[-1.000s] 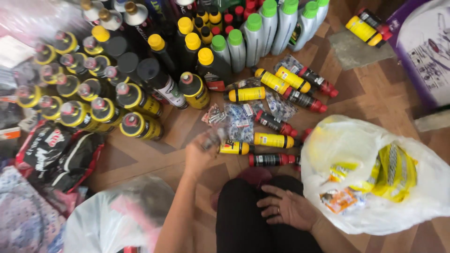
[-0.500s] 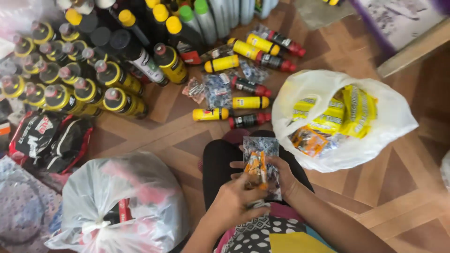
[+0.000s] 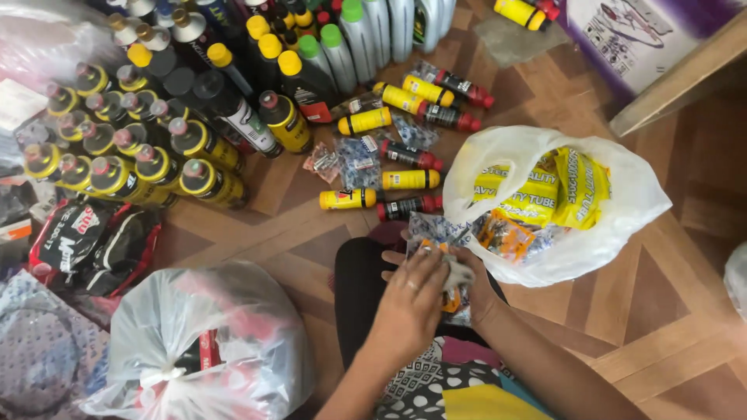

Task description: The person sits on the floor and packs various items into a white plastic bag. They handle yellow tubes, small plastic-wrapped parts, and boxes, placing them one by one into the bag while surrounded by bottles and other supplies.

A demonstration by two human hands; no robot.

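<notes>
Hands meet over the person's lap, both closed on a small clear packet (image 3: 436, 233) of little parts. The left hand (image 3: 412, 299) lies on top, its fingers (image 3: 424, 260) curled down over the packet's middle. The right hand (image 3: 471, 292) is mostly hidden beneath it, gripping the packet from below and from the right side. The packet's upper edge sticks out past the fingers toward the floor, just beside the mouth of a white plastic bag (image 3: 622, 210).

That bag lies open on the wooden floor (image 3: 669, 311) to the right, holding yellow boxes (image 3: 576, 187) and orange-tinted packets (image 3: 506, 233). Beyond the hands, small yellow bottles (image 3: 348, 199) and black-and-red bottles (image 3: 408, 206) lie on their sides, with more clear packets (image 3: 359, 163) scattered between them. Farther off stand rows of black bottles with yellow caps (image 3: 289, 64) and grey bottles with green caps (image 3: 342, 39). To the left, many yellow-and-black cans (image 3: 117, 175) are packed close together. A tied clear bag (image 3: 194, 342) sits near the person's left knee, with black-and-red pouches (image 3: 89, 245) just behind it.
</notes>
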